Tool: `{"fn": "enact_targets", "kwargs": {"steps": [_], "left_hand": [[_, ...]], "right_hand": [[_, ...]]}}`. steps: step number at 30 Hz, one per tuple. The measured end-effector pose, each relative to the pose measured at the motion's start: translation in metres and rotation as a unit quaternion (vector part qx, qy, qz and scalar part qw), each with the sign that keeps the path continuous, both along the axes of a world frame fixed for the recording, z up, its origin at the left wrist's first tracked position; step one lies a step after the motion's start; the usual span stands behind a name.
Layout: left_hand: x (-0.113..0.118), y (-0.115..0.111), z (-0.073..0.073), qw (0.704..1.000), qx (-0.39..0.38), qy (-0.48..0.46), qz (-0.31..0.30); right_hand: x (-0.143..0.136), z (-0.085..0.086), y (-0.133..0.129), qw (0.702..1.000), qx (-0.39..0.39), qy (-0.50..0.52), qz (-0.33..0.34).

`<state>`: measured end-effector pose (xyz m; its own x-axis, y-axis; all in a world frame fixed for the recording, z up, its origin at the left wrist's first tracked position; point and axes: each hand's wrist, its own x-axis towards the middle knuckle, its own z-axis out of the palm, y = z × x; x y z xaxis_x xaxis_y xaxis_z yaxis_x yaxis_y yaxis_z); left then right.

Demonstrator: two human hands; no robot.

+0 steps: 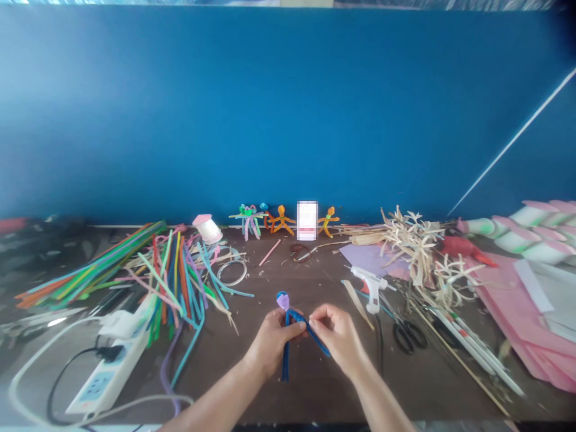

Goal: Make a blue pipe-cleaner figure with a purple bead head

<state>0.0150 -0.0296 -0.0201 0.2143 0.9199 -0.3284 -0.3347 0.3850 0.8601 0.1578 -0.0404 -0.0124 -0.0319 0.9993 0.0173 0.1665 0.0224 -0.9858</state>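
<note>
Near the front middle of the table, my left hand (272,339) is closed on a small pipe-cleaner figure (286,348). The figure has a lilac face with a blue top, and dark blue stems hang from it. One doubled stem points down toward me; another slants to the lower right. My right hand (335,330) is closed in a pinch beside that slanting stem, thumb and forefinger together. What the pinch holds, if anything, is too small to make out.
Left lie many coloured pipe cleaners (180,282) and a power strip (108,366) with cords. Right are a white glue gun (372,288), black-handled scissors (408,335), dried husk flowers (411,246) and pink sheets (508,318). Orange figures (282,221) and a white cup (209,229) stand at the back.
</note>
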Motion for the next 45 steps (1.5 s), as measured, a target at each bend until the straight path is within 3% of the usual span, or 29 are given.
{"fn": "enact_targets", "kwargs": {"steps": [9, 14, 17, 20, 25, 29, 34, 40, 45], "left_hand": [[-0.003, 0.0, 0.006, 0.998, 0.051, 0.031, -0.013], [-0.005, -0.001, 0.009, 0.999, 0.026, -0.022, -0.024], [-0.003, -0.002, 0.01, 0.997, -0.003, -0.073, -0.017], [0.0, -0.004, 0.01, 0.994, -0.015, -0.11, -0.001], [0.005, -0.006, 0.004, 0.991, -0.011, -0.118, 0.066], [0.006, -0.004, -0.004, 0.989, 0.016, -0.062, 0.137], [0.003, -0.002, -0.011, 0.971, 0.108, 0.111, 0.184], [-0.002, 0.001, -0.015, 0.929, 0.205, 0.273, 0.14], [-0.005, 0.003, -0.008, 0.906, 0.248, 0.329, 0.095]], "right_hand": [[-0.004, -0.001, 0.001, 0.999, 0.023, -0.012, -0.022], [-0.002, -0.001, 0.001, 0.993, -0.062, 0.101, 0.024], [-0.005, -0.004, -0.001, 0.979, -0.074, 0.185, 0.033], [-0.012, -0.008, -0.004, 0.976, -0.056, 0.212, 0.011], [-0.024, -0.014, -0.01, 0.986, -0.004, 0.157, -0.049], [-0.036, -0.019, -0.017, 0.986, -0.002, 0.158, -0.059], [-0.048, -0.021, -0.024, 0.982, -0.047, 0.171, -0.068], [-0.05, -0.017, -0.024, 0.987, -0.066, 0.128, -0.072], [-0.038, -0.012, -0.023, 0.998, 0.011, -0.032, -0.061]]}}
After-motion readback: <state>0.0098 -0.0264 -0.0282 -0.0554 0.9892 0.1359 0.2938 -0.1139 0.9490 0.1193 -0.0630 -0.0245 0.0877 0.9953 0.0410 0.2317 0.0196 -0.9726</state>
